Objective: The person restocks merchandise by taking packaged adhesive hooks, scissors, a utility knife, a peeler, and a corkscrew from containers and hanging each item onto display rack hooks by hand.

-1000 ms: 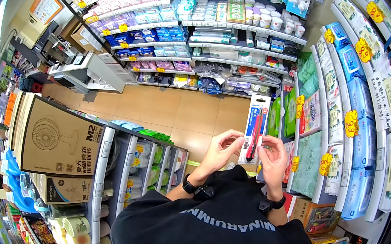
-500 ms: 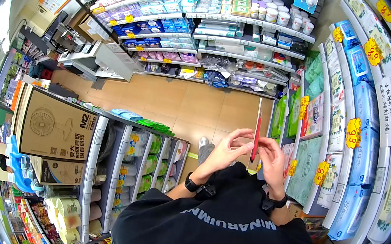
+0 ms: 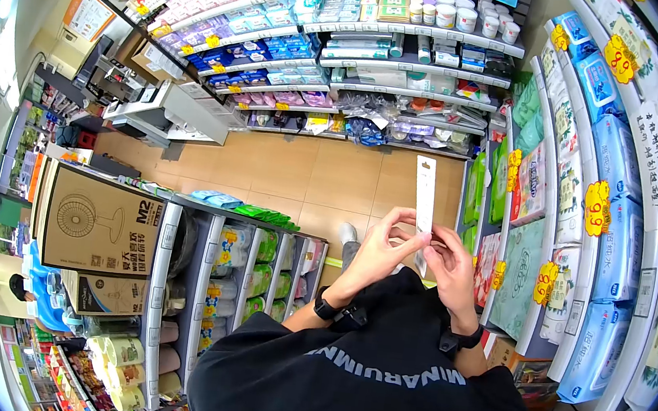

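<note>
A long, narrow white package point(image 3: 425, 196) with a hang hole at its top end stands nearly upright in front of my chest. My left hand point(image 3: 379, 248) pinches its lower part from the left, thumb against the front face. From the other side, my right hand point(image 3: 451, 270) grips it too, thumb near the lower end. Small print runs along the white face, too small to read. What is inside the package cannot be made out.
Wet-wipe packs point(image 3: 619, 174) and tissue packs fill the shelves close on my right. A lower shelf unit point(image 3: 204, 272) with fan boxes point(image 3: 100, 216) on top stands at left. Ahead, beyond the tiled floor point(image 3: 276, 169), stocked shelves point(image 3: 413, 32) carry white tubs and packs.
The package has turned from its thin edge with a red side to its broad white face. Both hands stay on it, with the fingers shifted slightly.
</note>
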Motion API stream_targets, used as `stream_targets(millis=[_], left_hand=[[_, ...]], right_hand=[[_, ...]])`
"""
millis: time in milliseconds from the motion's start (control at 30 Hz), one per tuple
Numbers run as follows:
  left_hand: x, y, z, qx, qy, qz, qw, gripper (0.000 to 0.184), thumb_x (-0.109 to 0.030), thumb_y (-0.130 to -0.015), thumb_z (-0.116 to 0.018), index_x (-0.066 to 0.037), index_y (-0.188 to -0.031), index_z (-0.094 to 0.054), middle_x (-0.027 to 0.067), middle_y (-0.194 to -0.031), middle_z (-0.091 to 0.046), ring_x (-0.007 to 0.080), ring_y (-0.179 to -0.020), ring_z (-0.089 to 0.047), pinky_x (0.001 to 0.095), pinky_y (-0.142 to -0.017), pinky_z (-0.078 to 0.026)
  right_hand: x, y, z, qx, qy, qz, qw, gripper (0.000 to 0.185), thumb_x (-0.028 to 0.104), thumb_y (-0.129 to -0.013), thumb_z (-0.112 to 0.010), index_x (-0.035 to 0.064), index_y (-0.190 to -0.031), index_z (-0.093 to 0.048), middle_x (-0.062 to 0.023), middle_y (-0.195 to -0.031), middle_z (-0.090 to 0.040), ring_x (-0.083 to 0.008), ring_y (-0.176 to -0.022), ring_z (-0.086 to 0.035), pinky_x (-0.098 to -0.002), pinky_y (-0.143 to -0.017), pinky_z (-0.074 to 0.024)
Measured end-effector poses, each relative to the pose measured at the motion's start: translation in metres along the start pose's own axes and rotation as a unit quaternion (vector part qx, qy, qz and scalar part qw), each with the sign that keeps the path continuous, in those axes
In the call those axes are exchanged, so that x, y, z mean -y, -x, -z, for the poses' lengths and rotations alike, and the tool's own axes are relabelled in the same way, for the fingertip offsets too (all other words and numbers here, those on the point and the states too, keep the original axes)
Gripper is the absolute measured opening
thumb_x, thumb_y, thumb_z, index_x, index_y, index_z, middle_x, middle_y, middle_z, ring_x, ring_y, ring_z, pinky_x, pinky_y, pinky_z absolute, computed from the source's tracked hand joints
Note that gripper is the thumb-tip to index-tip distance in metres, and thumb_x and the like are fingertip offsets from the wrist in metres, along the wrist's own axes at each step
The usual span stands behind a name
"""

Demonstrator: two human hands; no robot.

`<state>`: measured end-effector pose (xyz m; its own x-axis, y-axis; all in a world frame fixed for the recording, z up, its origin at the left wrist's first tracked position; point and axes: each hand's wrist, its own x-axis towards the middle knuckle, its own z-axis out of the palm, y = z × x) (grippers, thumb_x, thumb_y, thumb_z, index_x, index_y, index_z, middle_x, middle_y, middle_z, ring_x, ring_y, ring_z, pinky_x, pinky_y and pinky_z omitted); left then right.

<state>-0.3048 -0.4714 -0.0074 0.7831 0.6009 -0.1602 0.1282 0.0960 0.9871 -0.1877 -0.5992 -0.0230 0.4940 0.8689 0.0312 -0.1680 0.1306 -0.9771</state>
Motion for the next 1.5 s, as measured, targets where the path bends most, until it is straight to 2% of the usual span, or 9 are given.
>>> stream_targets(millis=[100,200,267,400,533,600,800,1033,1500], left_hand=[[0.006,-0.002,-0.002,-0.016,0.008,-0.028,0.999,0.039,-0.015,-0.095,-0.069,0.001,-0.128,-0.056,0.0102,-0.114,-0.066,0.0125,-0.090,-0.066,0.0296,-0.082,-0.057],[-0.003,0.000,-0.002,-0.036,0.053,0.033,0.997,0.029,-0.014,-0.098,-0.064,0.001,-0.123,-0.061,0.0078,-0.101,-0.070,0.0105,-0.088,-0.067,0.0289,-0.080,-0.058],[0.000,0.000,-0.003,-0.031,0.056,0.023,0.998,0.028,-0.014,-0.098,-0.064,0.000,-0.122,-0.061,0.0074,-0.100,-0.071,0.0105,-0.088,-0.067,0.0284,-0.079,-0.059],[0.001,0.001,-0.003,-0.025,0.073,0.005,0.997,0.025,-0.013,-0.099,-0.063,0.000,-0.121,-0.062,0.0062,-0.097,-0.071,0.0105,-0.085,-0.067,0.0266,-0.075,-0.058],[0.004,0.001,0.000,-0.017,0.076,0.004,0.997,0.026,-0.013,-0.098,-0.064,0.001,-0.120,-0.062,0.0063,-0.097,-0.072,0.0103,-0.085,-0.068,0.0258,-0.073,-0.058],[0.003,-0.001,0.002,-0.011,0.077,0.005,0.997,0.025,-0.013,-0.099,-0.064,0.000,-0.119,-0.064,0.0068,-0.106,-0.069,0.0096,-0.087,-0.066,0.0272,-0.074,-0.060],[0.000,-0.001,0.006,-0.012,0.105,-0.007,0.994,0.026,-0.014,-0.098,-0.065,0.000,-0.120,-0.063,0.0063,-0.100,-0.071,0.0104,-0.087,-0.067,0.0257,-0.073,-0.058],[-0.003,-0.003,0.015,0.004,0.100,-0.013,0.995,0.026,-0.013,-0.100,-0.061,0.002,-0.121,-0.061,0.0080,-0.103,-0.070,0.0108,-0.089,-0.067,0.0274,-0.076,-0.059],[-0.001,-0.004,0.028,0.024,0.116,-0.030,0.993,0.026,-0.014,-0.102,-0.057,0.002,-0.122,-0.060,0.0081,-0.099,-0.070,0.0119,-0.088,-0.068,0.0273,-0.076,-0.060]], right_hand=[[-0.002,0.001,0.005,-0.041,0.012,0.017,0.999,0.039,0.002,-0.096,-0.063,-0.0082,-0.132,-0.053,-0.0129,-0.120,-0.061,-0.0163,-0.110,-0.061,-0.0297,-0.095,-0.0495],[-0.007,0.002,0.016,-0.072,-0.028,0.006,0.997,0.035,-0.001,-0.095,-0.063,-0.0082,-0.128,-0.055,-0.0123,-0.114,-0.063,-0.0149,-0.106,-0.062,-0.0275,-0.092,-0.0509],[-0.007,0.002,0.017,-0.082,-0.075,-0.003,0.994,0.031,-0.003,-0.094,-0.063,-0.0076,-0.125,-0.056,-0.0112,-0.109,-0.065,-0.0145,-0.101,-0.064,-0.0266,-0.092,-0.0517],[-0.008,0.005,0.019,-0.089,-0.088,-0.013,0.992,0.033,-0.004,-0.094,-0.064,-0.0073,-0.125,-0.056,-0.0113,-0.110,-0.065,-0.0142,-0.101,-0.064,-0.0265,-0.091,-0.0517],[-0.005,0.006,0.016,-0.094,-0.077,0.000,0.993,0.036,-0.005,-0.093,-0.064,-0.0057,-0.127,-0.055,-0.0096,-0.110,-0.064,-0.0132,-0.100,-0.063,-0.0253,-0.091,-0.0512],[-0.003,0.007,0.015,-0.101,-0.072,0.010,0.992,0.037,-0.005,-0.092,-0.064,-0.0052,-0.128,-0.055,-0.0089,-0.110,-0.064,-0.0127,-0.100,-0.062,-0.0249,-0.090,-0.0510],[0.010,0.006,0.007,-0.101,-0.046,0.007,0.994,0.038,-0.005,-0.092,-0.064,-0.0046,-0.129,-0.054,-0.0083,-0.110,-0.063,-0.0121,-0.100,-0.061,-0.0245,-0.089,-0.0508],[0.012,0.003,0.001,-0.105,-0.030,0.006,0.994,0.039,-0.005,-0.092,-0.064,-0.0049,-0.129,-0.054,-0.0082,-0.110,-0.062,-0.0118,-0.100,-0.061,-0.0244,-0.090,-0.0505],[0.013,-0.002,-0.009,-0.101,-0.034,0.007,0.994,0.038,-0.005,-0.092,-0.064,-0.0052,-0.128,-0.054,-0.0088,-0.110,-0.062,-0.0122,-0.100,-0.061,-0.0251,-0.090,-0.0509]])
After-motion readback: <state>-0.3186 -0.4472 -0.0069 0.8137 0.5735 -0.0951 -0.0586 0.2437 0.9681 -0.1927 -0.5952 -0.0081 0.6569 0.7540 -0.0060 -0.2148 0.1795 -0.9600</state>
